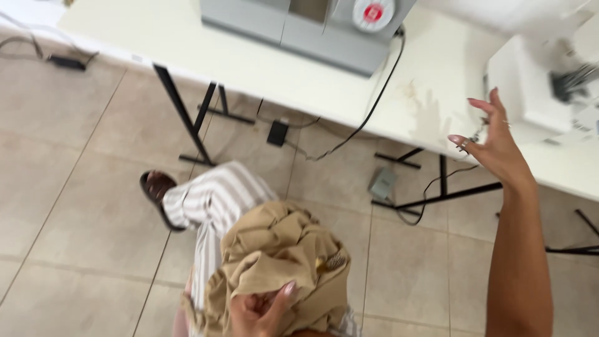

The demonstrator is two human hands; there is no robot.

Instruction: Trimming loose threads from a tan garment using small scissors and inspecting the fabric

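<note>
My left hand (262, 310) sits at the bottom middle, fingers closed on a bunched tan fabric (281, 256) that rests on my lap. Under it show my striped trousers (215, 200) and a sandalled foot (155, 187) on the floor. My right hand (490, 134) is raised at the right, fingers spread, holding nothing. It hovers at the front edge of the white table (262, 68), just left of a white sewing machine (536, 87). A grey sewing machine (306, 28) stands at the top middle of the table.
Black table legs (187, 118) stand on the beige tiled floor. A grey foot pedal (382, 184) and a black power adapter (277, 132) lie below the table, with black cables trailing. Another adapter (67, 62) lies at the far left.
</note>
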